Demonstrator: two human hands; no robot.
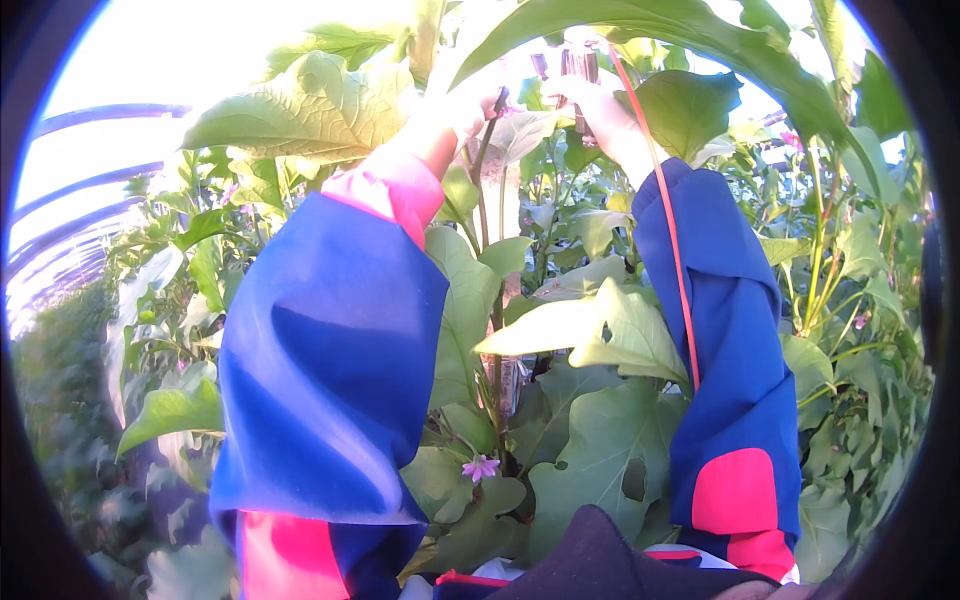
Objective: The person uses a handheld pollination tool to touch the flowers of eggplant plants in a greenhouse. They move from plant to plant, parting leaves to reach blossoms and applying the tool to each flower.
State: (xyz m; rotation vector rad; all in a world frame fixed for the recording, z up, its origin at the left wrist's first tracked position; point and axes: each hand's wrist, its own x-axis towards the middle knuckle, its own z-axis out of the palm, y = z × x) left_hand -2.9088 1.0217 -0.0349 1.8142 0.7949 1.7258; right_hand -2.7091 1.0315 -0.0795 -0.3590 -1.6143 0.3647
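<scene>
My left hand (463, 124) is raised at the top of the view, pinching the upper part of a dark eggplant stem (489, 142); glare washes out its fingers. To its right, my right hand (604, 116) grips a shiny metal hand tool (581, 75), whose exact kind is hard to tell. A thin red strip (664, 191) runs from near the tool down across my right sleeve. Between my arms stands the eggplant plant, with broad leaves (600, 442) and a purple flower (480, 469) low down. A large leaf (675, 30) arches over my right hand.
A broad leaf (300, 112) reaches towards my left wrist. More eggplant plants (832, 240) crowd the right side. Curved greenhouse ribs (97, 180) line the left. My blue sleeves (337, 337) brush close to the foliage. Strong light whitens the top of the view.
</scene>
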